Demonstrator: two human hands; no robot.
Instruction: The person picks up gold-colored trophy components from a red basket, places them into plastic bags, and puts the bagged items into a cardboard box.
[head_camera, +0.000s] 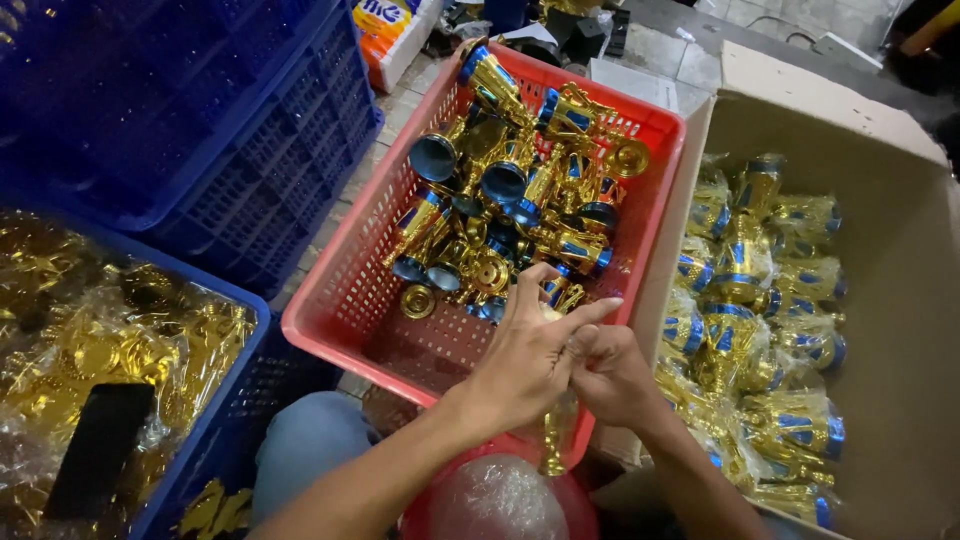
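Observation:
My left hand (528, 352) and my right hand (612, 372) meet over the near edge of a red plastic basket (352, 300). Together they grip a gold trophy piece (556, 440) whose stem hangs down below the hands; its top is hidden by my fingers. Inside the basket lie several loose gold and blue trophy cups (510, 200), piled toward the far side. Directly under my hands sits a roll of clear plastic bags (496, 500) on something red.
A cardboard box (900, 300) on the right holds several gold and blue trophies wrapped in clear plastic (750, 300). Stacked blue crates (190, 110) stand at the left; a blue crate (215, 420) below holds wrapped gold parts and a dark flat object (100, 450). My knee (305, 440) is below the basket.

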